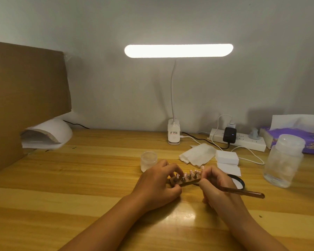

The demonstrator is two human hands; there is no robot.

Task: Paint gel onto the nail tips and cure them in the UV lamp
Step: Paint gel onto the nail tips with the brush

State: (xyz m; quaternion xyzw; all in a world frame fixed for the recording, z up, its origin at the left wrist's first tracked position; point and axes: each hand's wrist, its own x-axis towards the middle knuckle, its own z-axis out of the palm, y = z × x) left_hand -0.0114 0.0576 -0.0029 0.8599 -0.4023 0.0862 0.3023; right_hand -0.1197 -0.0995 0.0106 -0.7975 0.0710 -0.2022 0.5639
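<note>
Now the wooden holder (186, 181), with its row of pink nail tips (191, 172), sits between your hands. Your left hand (158, 185) curls round the holder's left end, fingers on top, thumb beneath. Your right hand (216, 183) meets the holder's right end with curled fingers and grips a brown brush (246, 192), its handle pointing right. Just behind the holder stands a small frosted jar (148, 161). Far left of the holder, further back, sits the white UV lamp (49, 133); well right, a large clear jar (284, 160).
</note>
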